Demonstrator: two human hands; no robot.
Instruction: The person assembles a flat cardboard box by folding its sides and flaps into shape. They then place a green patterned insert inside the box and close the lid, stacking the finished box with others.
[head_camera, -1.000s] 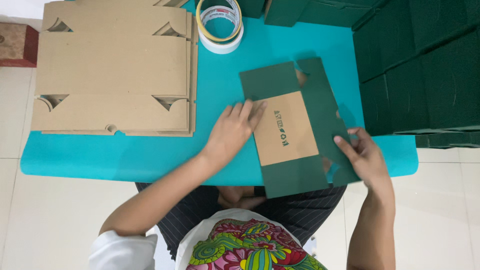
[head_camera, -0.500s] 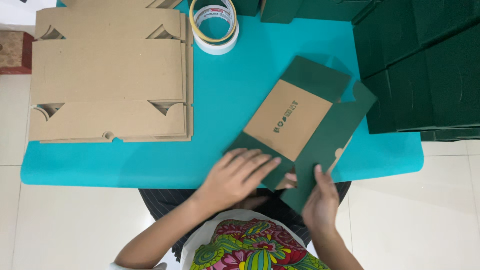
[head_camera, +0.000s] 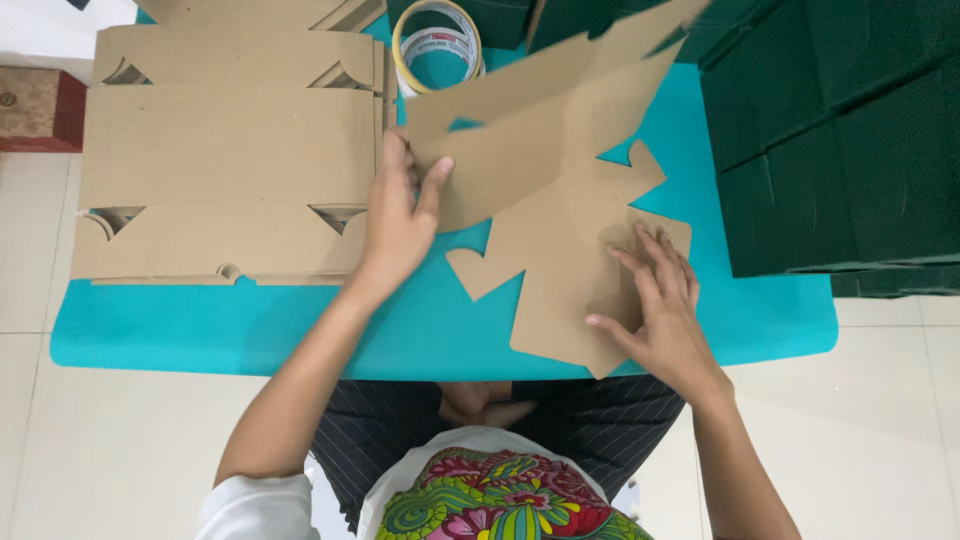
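Turquoise table (head_camera: 250, 330): the box blank (head_camera: 560, 200), green-side up a second ago, now lies flipped brown-side up at 12 o'clock. Left hand (head_camera: 400, 215) pinches its raised panel at 10; right hand (head_camera: 655, 300) presses flat at 3, so folding's underway, I'd say.

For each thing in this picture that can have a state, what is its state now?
Cardboard box blank: unfolded, brown side up, one panel lifted.
Left hand: grips the lifted panel's edge.
Right hand: open, flat, pressing the blank down.
Stack of flat box blanks: unfolded, lying flat.
Tape roll: lying flat.
Green boxes: stacked.
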